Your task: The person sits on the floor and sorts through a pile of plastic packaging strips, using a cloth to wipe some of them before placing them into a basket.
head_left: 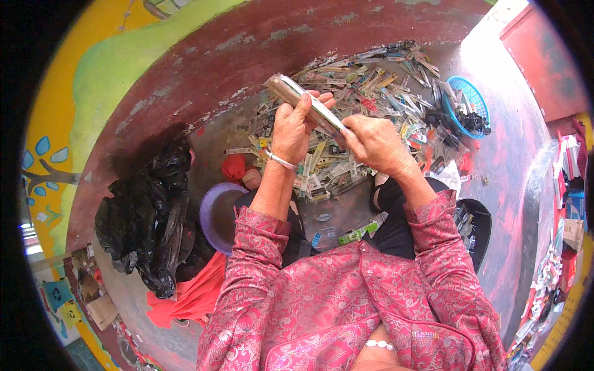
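A stack of long, slim, flat packets [288,91], silvery and brownish, is held up slantwise in front of me. My left hand [292,133] is wrapped round its middle, thumb on top and fingers beneath. The lower right end is pinched by the thumb and fingers of my right hand [376,142]. Beyond and below both hands spreads a big heap of similar long narrow packets [365,93] on the floor, in mixed colours. Exactly what the packets contain cannot be made out.
A blue plastic basket [475,99] with packets and black scraps stands at the far right. To my left are a purple basin [211,216], black plastic bags [145,216] and red cloth [198,287]. A dark container [482,229] stands by my right leg. A maroon wall [185,74] curves behind.
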Available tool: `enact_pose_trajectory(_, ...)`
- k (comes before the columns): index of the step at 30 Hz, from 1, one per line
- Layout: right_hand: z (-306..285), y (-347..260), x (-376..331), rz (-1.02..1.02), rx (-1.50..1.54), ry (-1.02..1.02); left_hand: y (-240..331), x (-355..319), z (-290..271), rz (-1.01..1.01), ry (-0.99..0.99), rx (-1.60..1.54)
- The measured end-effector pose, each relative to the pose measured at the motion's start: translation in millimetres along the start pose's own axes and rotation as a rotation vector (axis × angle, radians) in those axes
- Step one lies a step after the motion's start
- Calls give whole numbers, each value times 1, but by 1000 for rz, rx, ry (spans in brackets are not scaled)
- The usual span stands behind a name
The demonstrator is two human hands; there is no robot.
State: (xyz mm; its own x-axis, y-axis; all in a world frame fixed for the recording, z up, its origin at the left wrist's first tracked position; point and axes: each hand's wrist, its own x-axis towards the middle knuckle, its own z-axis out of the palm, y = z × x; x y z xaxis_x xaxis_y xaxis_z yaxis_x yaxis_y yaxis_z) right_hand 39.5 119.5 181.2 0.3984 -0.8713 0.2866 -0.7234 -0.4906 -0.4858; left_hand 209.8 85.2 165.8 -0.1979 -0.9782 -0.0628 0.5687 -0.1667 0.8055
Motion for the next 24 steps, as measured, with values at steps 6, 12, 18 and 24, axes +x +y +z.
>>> enact_pose_trajectory(6, 7, -10, -2, 22, 37, -39, 4, 1, 4, -89, 84, 113)
enact_pose_trajectory(12, 8, -5, 0, 48, 133, -45, 0, 8, -3, -149, 68, 73)
enact_pose_trajectory(18, 7, -9, 2, 99, 194, -126, 14, 7, -12, -269, 74, 21)
enact_pose_trajectory(24, 10, -16, 0, 144, 114, -124, 13, 20, -13, -106, 259, -181)
